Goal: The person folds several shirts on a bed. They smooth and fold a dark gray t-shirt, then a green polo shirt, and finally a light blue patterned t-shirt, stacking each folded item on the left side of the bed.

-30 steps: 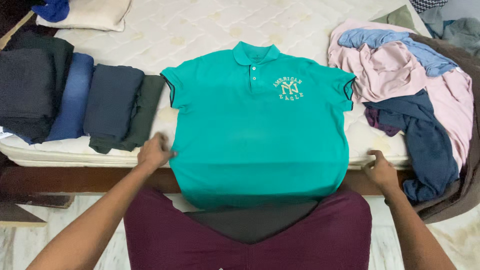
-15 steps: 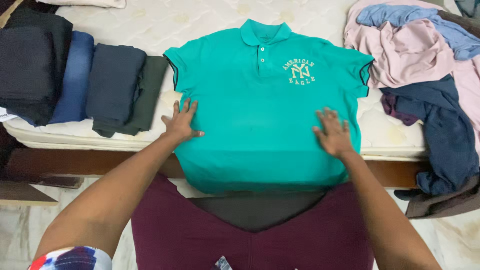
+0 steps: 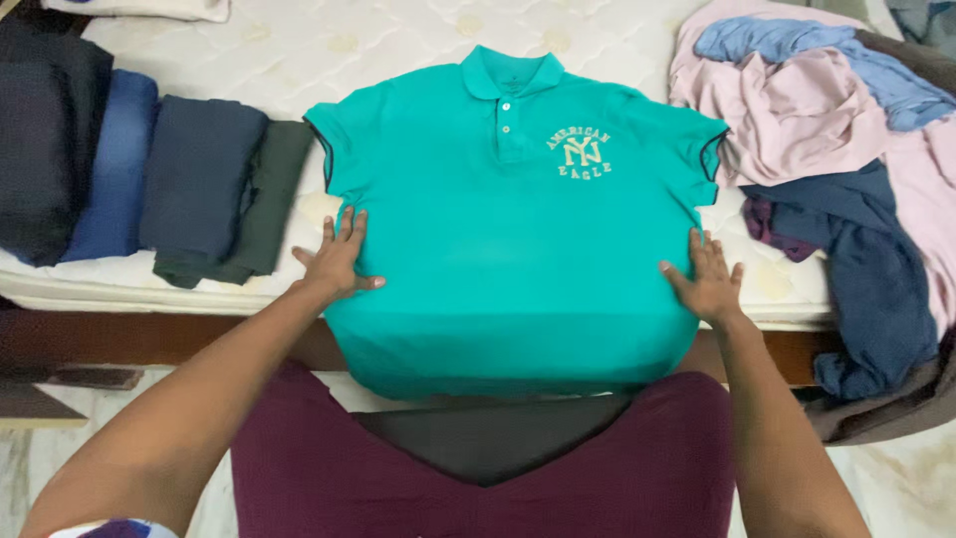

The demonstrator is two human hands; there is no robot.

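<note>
Since half a second ago, both your hands have slid outward from the front of the teal short-sleeved cotton polo shirt (image 3: 508,229) to its side seams. Your left hand (image 3: 337,261) now lies flat, fingers spread and released, on the shirt's left edge just below the sleeve, with the thumb pointing inward across the fabric. Your right hand (image 3: 709,279) lies the same way on the right edge, open and pressing down, gripping nothing.

You have the shirt spread face up on the white quilted mattress (image 3: 329,45), collar away from you, buttons closed, a pale embroidered emblem on the chest. Its lower hem hangs over the near edge of the bed, past the dark wooden bed frame (image 3: 149,339), and drapes toward your maroon trousers (image 3: 329,468).

To your left, just beside the shirt's sleeve, a row of folded garments rests on the mattress: a dark green folded piece (image 3: 264,194) nearest, then a navy folded piece (image 3: 194,174), a blue denim piece (image 3: 112,164) and a black stack (image 3: 40,139) farthest out. To your right, an unsorted heap lies near the other sleeve: a pale pink garment (image 3: 797,110) with a light blue garment (image 3: 846,60) on top, and a dark navy garment (image 3: 876,279) trailing over the bed's edge.
</note>
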